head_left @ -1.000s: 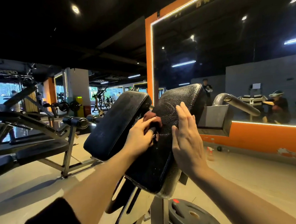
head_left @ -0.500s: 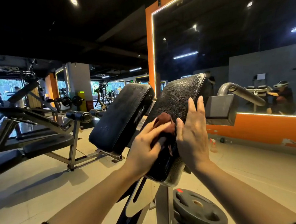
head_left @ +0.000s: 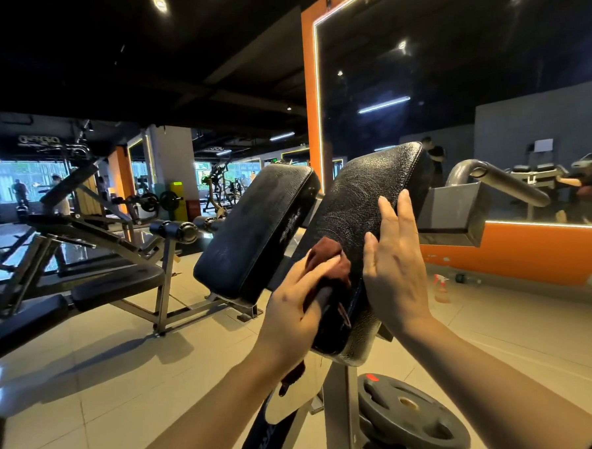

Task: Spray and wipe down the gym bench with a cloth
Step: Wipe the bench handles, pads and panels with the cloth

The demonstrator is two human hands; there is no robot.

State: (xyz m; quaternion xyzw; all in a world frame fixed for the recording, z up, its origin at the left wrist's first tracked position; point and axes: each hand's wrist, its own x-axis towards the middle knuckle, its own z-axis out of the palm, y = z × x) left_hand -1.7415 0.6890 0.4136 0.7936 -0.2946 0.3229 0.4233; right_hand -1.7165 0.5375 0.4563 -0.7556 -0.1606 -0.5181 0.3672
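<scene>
Cloth (head_left: 327, 257) pressed on bench pad (head_left: 362, 200) by left hand (head_left: 292, 313).

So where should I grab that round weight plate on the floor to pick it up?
Grip the weight plate through one of the openings cut near its rim, coming from above. It seems to lie roughly flat by the bench post, so those slots likely let your fingers hook under the edge.

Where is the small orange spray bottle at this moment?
In the head view, the small orange spray bottle stands on the tiled floor at the right, near the orange wall base under the mirror, beyond the right hand.
</scene>
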